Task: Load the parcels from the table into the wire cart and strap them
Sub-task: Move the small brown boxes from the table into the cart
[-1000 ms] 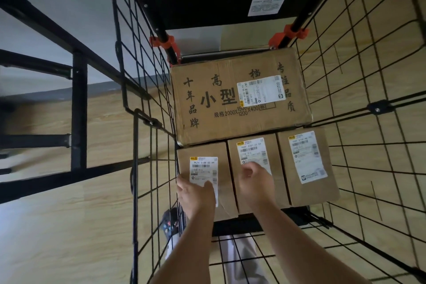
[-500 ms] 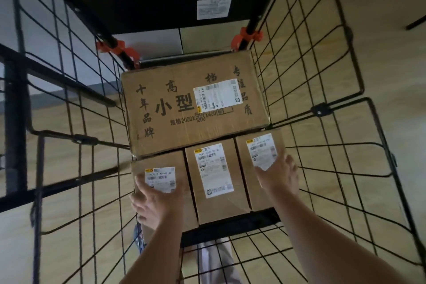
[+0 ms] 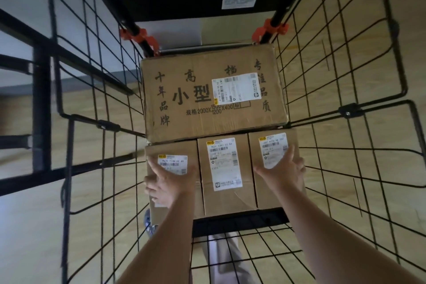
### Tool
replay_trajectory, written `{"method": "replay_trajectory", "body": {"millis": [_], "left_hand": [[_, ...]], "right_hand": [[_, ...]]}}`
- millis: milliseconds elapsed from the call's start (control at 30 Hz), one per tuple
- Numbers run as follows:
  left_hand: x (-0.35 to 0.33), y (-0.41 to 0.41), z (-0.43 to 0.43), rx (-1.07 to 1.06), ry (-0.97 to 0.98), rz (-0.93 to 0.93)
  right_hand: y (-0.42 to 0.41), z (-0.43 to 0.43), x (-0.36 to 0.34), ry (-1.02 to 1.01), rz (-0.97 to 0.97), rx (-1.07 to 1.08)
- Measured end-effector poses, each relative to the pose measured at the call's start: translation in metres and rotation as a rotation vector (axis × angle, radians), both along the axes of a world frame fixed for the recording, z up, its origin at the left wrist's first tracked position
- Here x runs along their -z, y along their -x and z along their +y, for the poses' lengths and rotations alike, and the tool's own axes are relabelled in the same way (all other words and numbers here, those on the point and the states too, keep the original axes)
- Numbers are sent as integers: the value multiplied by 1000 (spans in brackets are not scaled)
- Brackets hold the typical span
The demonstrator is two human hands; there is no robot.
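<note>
As three parcels [image 3: 227, 200] sit abreast in the cart [image 3: 350, 111], long axes toward the big box [image 3: 202, 71], the left grip [image 3: 169, 183] curls over the edge of the left parcel [image 3: 182, 149] and the right grip [image 3: 284, 173] lies flat on the right parcel [image 3: 254, 157].

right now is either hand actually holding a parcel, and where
The left hand grips the left parcel, fingers curled over its left edge. The right hand only lies flat on the right parcel, partly over its label.
</note>
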State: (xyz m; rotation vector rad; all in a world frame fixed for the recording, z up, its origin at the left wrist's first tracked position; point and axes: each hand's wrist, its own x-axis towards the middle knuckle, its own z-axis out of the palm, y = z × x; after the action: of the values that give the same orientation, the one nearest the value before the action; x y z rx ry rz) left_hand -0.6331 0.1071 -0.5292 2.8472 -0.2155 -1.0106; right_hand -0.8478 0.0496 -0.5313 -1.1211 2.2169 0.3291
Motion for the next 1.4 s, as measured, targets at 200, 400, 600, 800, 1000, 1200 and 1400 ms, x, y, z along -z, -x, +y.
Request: {"method": "replay_trajectory", "body": {"millis": [200,400,600,800,1000,1200,1400], "left_hand": [[-1,-3,4,11,29,-6],[-2,-3,11,27,35,17],[-15,1,5,-9,6,112],[-51,5,-9,44,4,170],[-108,5,-21,248,75,277],[-184,-13,-18,507,119,227],[-254,-47,-11,594,197,101]], "right_hand": [[-2,-2,0,10,11,16],[2,4,-2,6,1,26],[-4,5,-15,-26,-47,56],[-35,4,-51,-48,-168,-121],[-69,6,-108,-16,-306,-268],[-104,0,-182,44,-331,-396],[-149,-5,-252,174,-277,-538]]}}
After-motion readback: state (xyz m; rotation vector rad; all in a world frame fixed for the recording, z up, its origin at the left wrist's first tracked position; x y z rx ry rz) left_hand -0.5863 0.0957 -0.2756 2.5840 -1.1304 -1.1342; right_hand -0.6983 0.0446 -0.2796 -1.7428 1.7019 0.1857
